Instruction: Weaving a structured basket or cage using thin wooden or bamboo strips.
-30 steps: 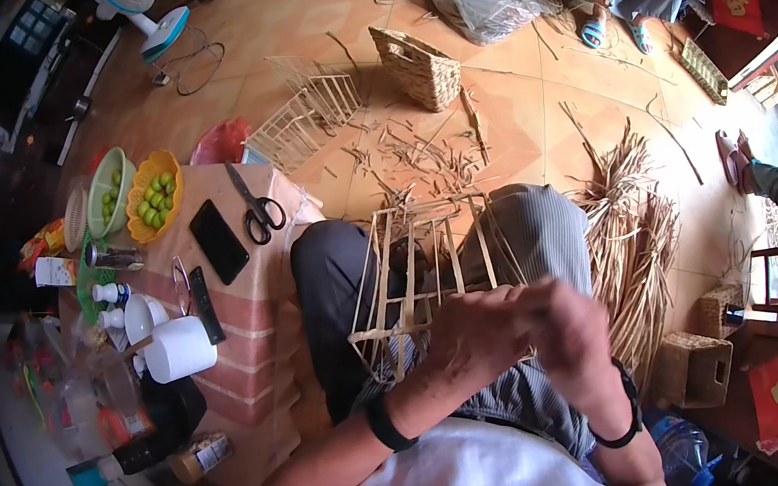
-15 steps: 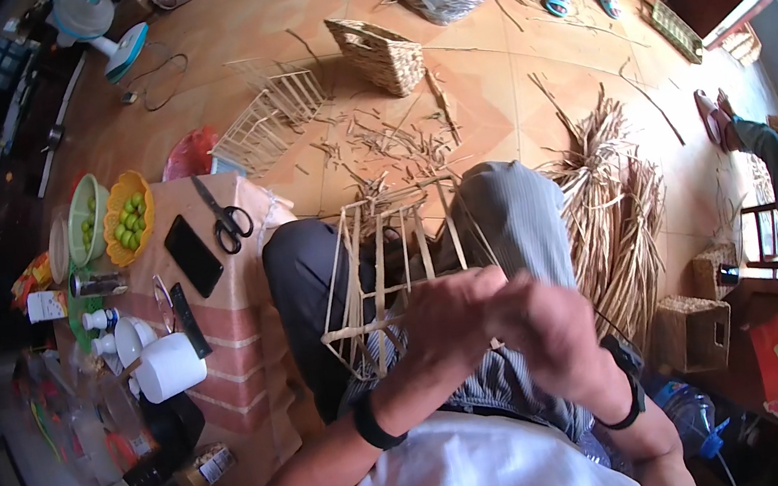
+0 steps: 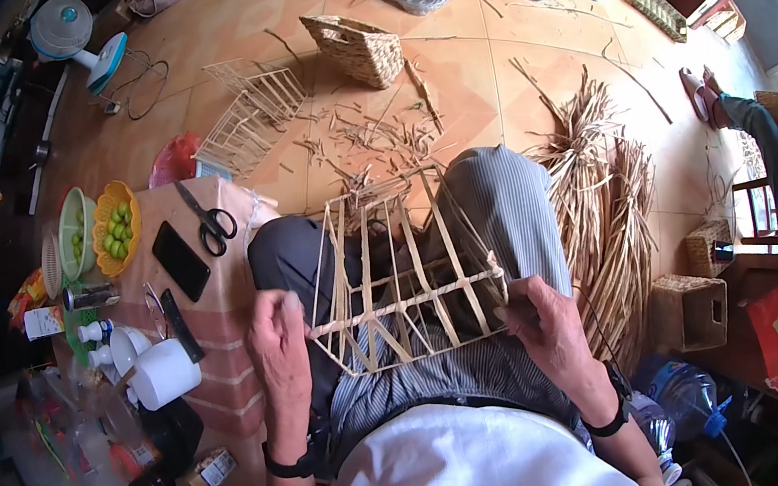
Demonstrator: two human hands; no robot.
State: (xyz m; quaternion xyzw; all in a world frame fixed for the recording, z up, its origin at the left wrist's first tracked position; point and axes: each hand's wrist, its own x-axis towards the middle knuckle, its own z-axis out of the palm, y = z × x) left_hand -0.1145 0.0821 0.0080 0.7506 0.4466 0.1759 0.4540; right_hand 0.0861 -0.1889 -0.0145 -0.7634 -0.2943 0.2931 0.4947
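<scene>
A basket frame (image 3: 389,308) of thin wire and pale plant-fibre strips lies across my lap, tilted between my knees. Twisted fibre wraps its near crossbar, which runs from one side corner to the other. At the right corner my right hand (image 3: 544,325) is closed, thumb and fingertips pinching the frame near the end of the wrapping. My left hand (image 3: 279,350) is raised beside the left corner, fingers loosely bent and apart, with nothing visible in them. Whether its edge touches the wire there I cannot tell.
On the table at left are scissors (image 3: 208,220), a phone (image 3: 181,261), fruit bowls (image 3: 131,253) and a white cup (image 3: 167,374). A bundle of dried stalks (image 3: 607,220) lies right of my knee. A woven basket (image 3: 370,50) and another frame (image 3: 241,129) stand ahead. People sit beyond.
My hands, together over the frame's right part before, are now apart. The left has moved to the left corner, the right stays at the right corner. The wrapped crossbar is now uncovered.
</scene>
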